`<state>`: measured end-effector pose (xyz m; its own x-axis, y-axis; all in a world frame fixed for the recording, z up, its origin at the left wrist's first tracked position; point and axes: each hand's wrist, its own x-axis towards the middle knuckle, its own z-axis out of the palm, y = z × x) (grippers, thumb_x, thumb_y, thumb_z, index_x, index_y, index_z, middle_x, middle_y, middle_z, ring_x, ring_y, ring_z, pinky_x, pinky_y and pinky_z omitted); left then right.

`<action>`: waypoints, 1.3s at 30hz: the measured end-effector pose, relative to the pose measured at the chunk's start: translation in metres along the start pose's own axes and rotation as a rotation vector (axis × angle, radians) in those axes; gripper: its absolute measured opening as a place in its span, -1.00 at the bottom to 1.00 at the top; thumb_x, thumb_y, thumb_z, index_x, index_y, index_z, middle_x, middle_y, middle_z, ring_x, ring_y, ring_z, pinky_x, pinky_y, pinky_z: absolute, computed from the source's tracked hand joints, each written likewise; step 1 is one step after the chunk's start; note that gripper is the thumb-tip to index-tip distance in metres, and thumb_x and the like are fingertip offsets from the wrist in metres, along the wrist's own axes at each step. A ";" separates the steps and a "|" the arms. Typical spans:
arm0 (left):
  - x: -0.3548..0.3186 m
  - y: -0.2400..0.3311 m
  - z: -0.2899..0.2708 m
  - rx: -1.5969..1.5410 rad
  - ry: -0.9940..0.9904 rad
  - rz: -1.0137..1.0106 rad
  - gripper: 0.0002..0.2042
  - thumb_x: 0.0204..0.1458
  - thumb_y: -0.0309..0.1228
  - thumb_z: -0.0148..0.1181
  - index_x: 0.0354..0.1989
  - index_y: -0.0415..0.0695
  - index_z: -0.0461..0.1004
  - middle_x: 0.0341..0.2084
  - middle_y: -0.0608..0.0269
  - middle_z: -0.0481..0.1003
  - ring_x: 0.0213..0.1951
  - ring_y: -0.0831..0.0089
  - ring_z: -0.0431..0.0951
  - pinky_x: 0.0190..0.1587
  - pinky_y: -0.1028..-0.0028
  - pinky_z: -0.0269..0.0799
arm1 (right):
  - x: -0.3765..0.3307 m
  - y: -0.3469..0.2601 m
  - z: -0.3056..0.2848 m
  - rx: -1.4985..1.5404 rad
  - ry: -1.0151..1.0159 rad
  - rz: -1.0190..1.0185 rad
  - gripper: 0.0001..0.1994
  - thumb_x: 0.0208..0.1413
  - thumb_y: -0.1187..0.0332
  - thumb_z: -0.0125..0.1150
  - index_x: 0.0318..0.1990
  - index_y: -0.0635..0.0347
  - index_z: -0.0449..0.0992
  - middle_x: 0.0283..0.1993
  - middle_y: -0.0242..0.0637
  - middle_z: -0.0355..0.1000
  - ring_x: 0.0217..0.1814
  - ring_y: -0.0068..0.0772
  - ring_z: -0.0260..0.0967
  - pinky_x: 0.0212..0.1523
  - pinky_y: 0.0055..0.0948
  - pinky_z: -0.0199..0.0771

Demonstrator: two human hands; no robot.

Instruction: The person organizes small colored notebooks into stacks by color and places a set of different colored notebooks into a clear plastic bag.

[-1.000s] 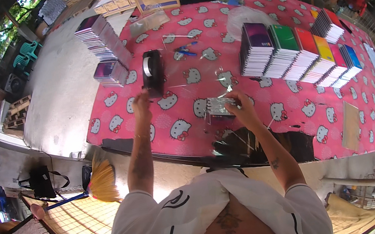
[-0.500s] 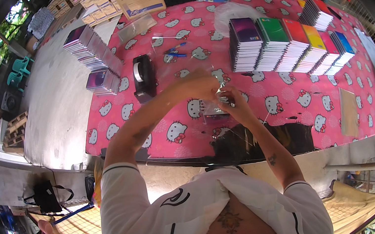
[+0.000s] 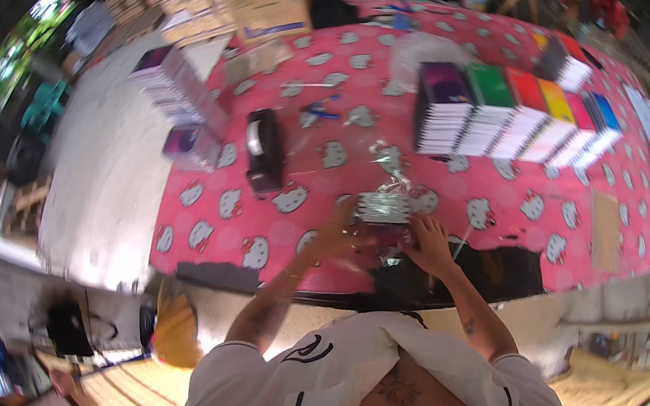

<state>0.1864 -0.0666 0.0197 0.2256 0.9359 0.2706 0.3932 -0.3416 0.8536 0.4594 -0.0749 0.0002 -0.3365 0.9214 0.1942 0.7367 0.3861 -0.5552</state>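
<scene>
Fingers (image 3: 345, 218) of both hands closed around clear-wrapped bundle (image 3: 383, 207).

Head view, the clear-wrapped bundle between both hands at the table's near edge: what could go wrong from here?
1. The wrapped bundle sits close to the near edge of the pink table, held by the left hand and right hand; a slip might drop it off the table.
2. Its loose cellophane tail trails toward the row of coloured notebooks and could snag or tear.
3. The tape dispenser lies away from both hands, so reaching for it probably frees one side of the wrap.
</scene>
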 end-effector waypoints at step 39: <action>0.001 0.001 0.026 0.852 -0.111 -0.057 -0.32 0.18 0.03 0.08 0.41 -0.03 0.15 0.39 -0.30 0.01 0.45 -0.22 -0.07 0.38 -0.29 -0.21 | -0.018 0.017 -0.088 -0.223 0.134 0.136 -0.26 0.00 0.05 0.40 0.34 0.02 0.28 0.41 -0.02 0.11 0.43 0.14 0.09 0.32 0.18 0.14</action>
<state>0.2099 -0.0687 0.0096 0.2534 0.9549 0.1548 0.9314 -0.2840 0.2275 0.5294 -0.0808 0.0585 -0.1561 0.9573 0.2435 0.8856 0.2448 -0.3947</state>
